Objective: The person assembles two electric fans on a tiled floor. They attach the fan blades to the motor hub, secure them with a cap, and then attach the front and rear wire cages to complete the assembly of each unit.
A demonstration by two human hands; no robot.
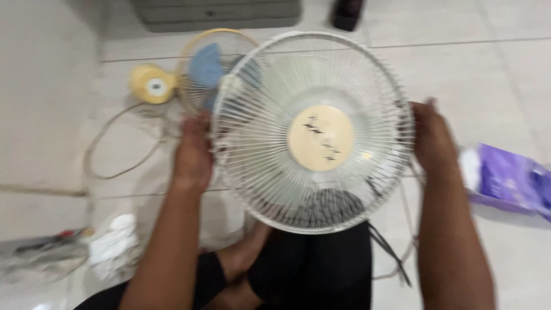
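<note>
The white fan grille (313, 132) hangs between both hands over the lap: the left hand (194, 152) grips its left rim, the right hand (431, 140) clasps the right. The grille hides most fingers. Motion blur smears the yellow fan (195, 74) on the floor behind.

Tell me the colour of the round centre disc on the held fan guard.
Pale cream-yellow disc with small dark marks, seen in the head view.
</note>
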